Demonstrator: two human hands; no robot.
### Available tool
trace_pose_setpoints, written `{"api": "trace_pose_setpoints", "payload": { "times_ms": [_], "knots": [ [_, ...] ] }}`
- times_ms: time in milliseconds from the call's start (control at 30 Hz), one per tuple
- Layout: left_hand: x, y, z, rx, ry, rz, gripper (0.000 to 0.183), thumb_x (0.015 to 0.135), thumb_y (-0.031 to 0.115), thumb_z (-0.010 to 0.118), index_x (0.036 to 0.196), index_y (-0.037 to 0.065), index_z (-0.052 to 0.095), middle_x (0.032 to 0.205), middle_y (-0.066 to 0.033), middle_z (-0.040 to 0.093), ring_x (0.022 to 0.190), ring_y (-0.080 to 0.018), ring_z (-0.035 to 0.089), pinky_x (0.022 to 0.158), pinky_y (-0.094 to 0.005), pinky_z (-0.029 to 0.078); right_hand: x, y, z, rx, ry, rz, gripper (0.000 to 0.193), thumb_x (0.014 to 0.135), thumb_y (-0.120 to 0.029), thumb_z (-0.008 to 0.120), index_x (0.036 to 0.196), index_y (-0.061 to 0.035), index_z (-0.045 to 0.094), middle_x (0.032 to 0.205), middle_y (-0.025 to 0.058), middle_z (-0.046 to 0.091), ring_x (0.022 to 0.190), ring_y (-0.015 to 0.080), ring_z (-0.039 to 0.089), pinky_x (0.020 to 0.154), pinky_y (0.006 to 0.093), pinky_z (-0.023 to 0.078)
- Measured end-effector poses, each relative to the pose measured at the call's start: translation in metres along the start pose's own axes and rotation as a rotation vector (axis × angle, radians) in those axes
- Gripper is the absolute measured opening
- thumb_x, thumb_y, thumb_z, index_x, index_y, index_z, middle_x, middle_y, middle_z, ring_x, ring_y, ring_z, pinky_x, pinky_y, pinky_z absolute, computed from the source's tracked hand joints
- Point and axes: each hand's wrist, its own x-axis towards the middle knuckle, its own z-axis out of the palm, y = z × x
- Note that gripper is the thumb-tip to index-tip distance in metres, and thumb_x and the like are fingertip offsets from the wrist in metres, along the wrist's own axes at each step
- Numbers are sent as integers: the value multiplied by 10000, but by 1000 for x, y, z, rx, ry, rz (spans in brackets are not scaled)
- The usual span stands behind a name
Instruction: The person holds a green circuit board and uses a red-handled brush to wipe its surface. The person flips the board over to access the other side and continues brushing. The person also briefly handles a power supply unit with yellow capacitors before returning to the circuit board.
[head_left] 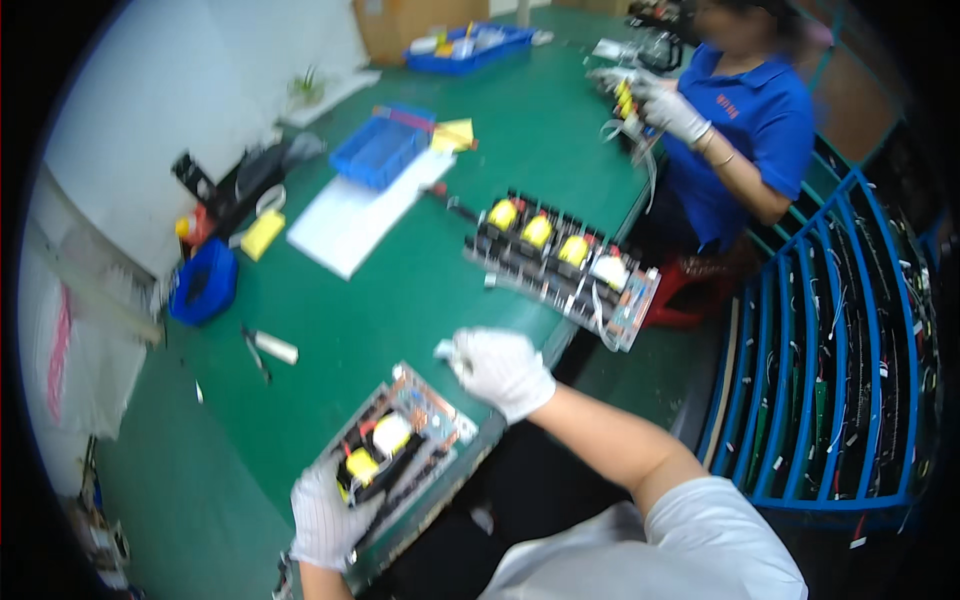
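Both my hands wear white gloves. My left hand (327, 515) grips the near left end of a circuit board (432, 408) at the table's front edge. This board carries black parts, a yellow-wrapped coil (361, 464) and a white-topped coil (391, 434). To the right of the board's far end, my right hand (500, 372) is closed above the table, fingers pinched together. A small pale bit (443, 349) shows at its fingertips, too blurred to name. Beyond that hand lies a longer circuit board (632, 308) with several yellow coils and a white cable, overhanging the table's right edge.
On the green table (330, 330) are a blue tray (375, 155), white paper (335, 238), a cutter-like tool (272, 347) and a blue bin (204, 283). A co-worker in a blue shirt (755, 115) handles another coil assembly at far right. A blue rack (790, 500) holds several boards.
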Motion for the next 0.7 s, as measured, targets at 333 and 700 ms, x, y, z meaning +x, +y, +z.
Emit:
{"api": "trace_pose_setpoints", "payload": {
  "times_ms": [333, 700],
  "knots": [
    [-8, 10, -12, -93, -14, -72, 752, 555, 312, 772, 1153, -53, 500, 1116, -241, 563, 1065, -372, 534, 914, -421, 427, -1, -1, 1, -13, -1, 6, 195, 796, -246, 582, 699, -88, 522, 615, 106, 555, 528, 274, 572, 477, 377, 460],
    [-122, -20, 10, -426, 666, -191, 614, 820, 413, 621, 1217, -40, 502, 1182, -228, 540, 1053, -354, 544, 931, -417, 422, -3, -2, -5, 29, 77, -35, 211, 802, -235, 611, 691, -91, 503, 592, 98, 520, 501, 277, 538, 466, 376, 441]
  ]
}}
